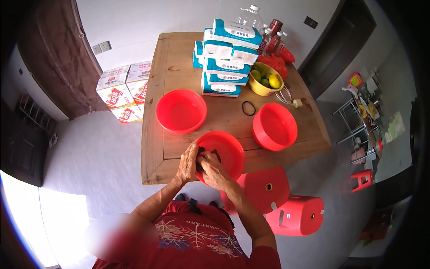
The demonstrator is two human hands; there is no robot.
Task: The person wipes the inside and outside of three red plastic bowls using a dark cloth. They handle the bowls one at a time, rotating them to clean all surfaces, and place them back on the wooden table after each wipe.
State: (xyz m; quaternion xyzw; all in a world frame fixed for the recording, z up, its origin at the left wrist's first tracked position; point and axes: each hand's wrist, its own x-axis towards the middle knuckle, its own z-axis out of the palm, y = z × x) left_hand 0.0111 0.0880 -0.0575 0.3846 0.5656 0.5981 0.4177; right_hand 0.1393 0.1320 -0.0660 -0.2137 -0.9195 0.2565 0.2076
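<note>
Both my hands work at the near left rim of a red plastic basin [232,154] near the table's front edge. My left hand [187,165] is curled over that rim, against a dark brown, soft-looking lump [200,150]. My right hand [212,170] dips into the basin beside it, fingers bent and closed on the same dark stuff. Another dark bit [217,155] shows just past my right fingers. What kind of thing it is I cannot tell; my fingers hide most of it.
On the wooden table [179,58] stand a second red basin [181,111], a third red basin [274,127], stacked tissue packs [227,66], a yellow bowl [264,89] of green and yellow fruit, bottles [273,38] and a black loop [248,108]. Red stools [295,215] stand right of me; cartons [118,92] stand left.
</note>
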